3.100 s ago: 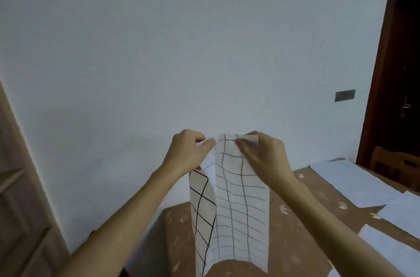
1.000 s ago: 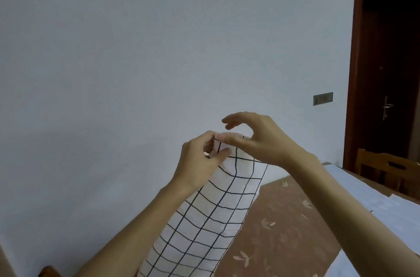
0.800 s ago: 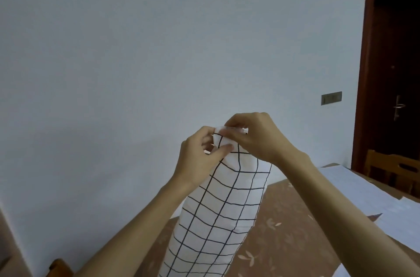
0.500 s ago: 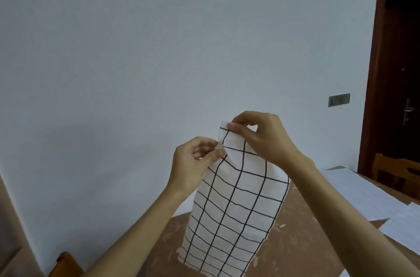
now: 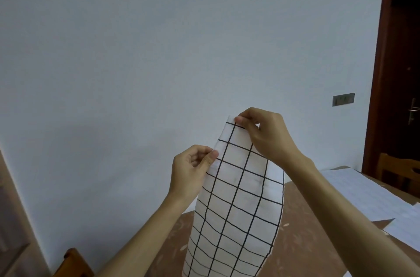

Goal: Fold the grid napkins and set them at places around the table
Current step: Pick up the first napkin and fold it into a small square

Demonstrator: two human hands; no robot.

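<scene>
Head view, sole entry.

Item: grid napkin, white cloth with black grid lines, held up in the air in front of a pale wall, above the near end of a brown table with a faint leaf print. Long axis close to upright, leaning slightly so the top end tips right; the top end is narrow, the cloth widens downward and runs out of frame at the bottom edge.

Right hand: thumb and forefinger pinching the napkin's top corner, other fingers curled behind.

Left hand: thumb and forefinger pinching the left edge lower down, remaining fingers curled into the palm.

Step in hand, judged: squaring up edges in the air before a fold. To do it well, slide the left pinch along the edge to the matching corner, keep the cloth taut between the two pinches, and check that the grid lines run parallel before lowering it; a crooked start would show in the lines.

Also on the table: pale sheets lying flat at right, possibly further napkins, pattern too faint to tell. Wooden chair by a dark door; another chair back at lower left.
</scene>
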